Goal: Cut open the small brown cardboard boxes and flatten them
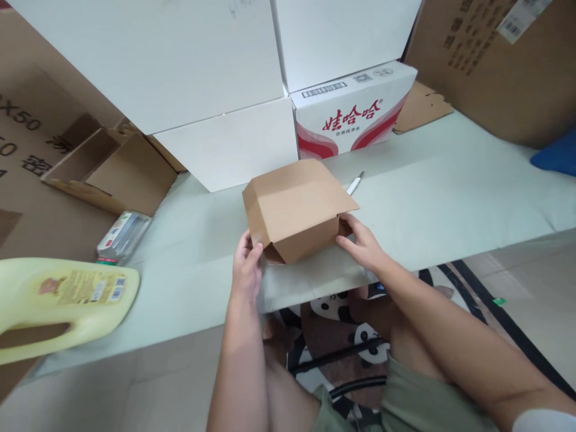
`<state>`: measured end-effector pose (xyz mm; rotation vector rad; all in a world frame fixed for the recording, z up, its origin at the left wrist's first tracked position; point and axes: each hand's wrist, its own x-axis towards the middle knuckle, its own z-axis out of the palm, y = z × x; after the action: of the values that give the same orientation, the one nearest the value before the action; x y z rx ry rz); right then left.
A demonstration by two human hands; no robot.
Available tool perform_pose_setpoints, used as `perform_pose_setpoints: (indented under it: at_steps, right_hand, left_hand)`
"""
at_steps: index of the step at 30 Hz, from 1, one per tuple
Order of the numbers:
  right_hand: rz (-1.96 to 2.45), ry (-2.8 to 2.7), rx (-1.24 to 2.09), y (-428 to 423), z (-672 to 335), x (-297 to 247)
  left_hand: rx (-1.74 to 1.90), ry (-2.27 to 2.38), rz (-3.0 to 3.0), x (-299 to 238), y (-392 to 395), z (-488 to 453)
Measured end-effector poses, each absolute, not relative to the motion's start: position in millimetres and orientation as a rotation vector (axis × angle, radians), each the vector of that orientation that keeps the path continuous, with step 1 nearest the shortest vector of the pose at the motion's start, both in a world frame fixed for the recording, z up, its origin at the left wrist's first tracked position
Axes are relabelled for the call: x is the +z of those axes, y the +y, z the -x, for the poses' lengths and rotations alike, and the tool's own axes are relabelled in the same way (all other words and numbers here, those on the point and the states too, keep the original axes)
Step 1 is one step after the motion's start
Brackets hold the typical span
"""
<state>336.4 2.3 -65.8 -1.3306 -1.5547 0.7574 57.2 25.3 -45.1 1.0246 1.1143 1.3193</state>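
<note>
A small brown cardboard box (pixel 301 201) sits at the front of the table, its top flap lying over it and a side opening showing at the near left corner. My left hand (pixel 246 267) grips that left corner, thumb on the outer face and fingers behind it. On the other side, my right hand (pixel 360 240) pinches the near right corner under the projecting flap, with some fingertips hidden inside the opening. Just beyond the box's right edge lies a slim white utility knife (pixel 355 183), partly covered by the flap.
White boxes (pixel 225 144) and a red-and-white water carton (pixel 355 114) line the back. An open cardboard box (pixel 121 168), a clear bottle (pixel 123 234) and a yellow jug (pixel 67 300) stand or lie at left. A large brown carton (pixel 508 72) and blue object (pixel 555 153) are at right.
</note>
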Motion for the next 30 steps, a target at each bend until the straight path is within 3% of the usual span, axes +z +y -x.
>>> perform_pose_setpoints:
  at_steps: [9,18,23,30]
  right_hand:
    - [1.464,-1.277,0.776,-3,-335,-54]
    - [1.385,-0.974,0.876,-3,-338,-41]
    - [1.275,-0.792,0.813,-12,-344,-32]
    - [1.202,-0.97,0.985,-36,-373,-26]
  left_hand:
    - [1.36,1.261,-1.047,-54,26,-59]
    - [1.228,1.235,-1.099,-38,21,-59]
    - [1.363,1.219,-1.113,-46,26,-56]
    - [1.356,1.307,-0.901,-58,33,-47]
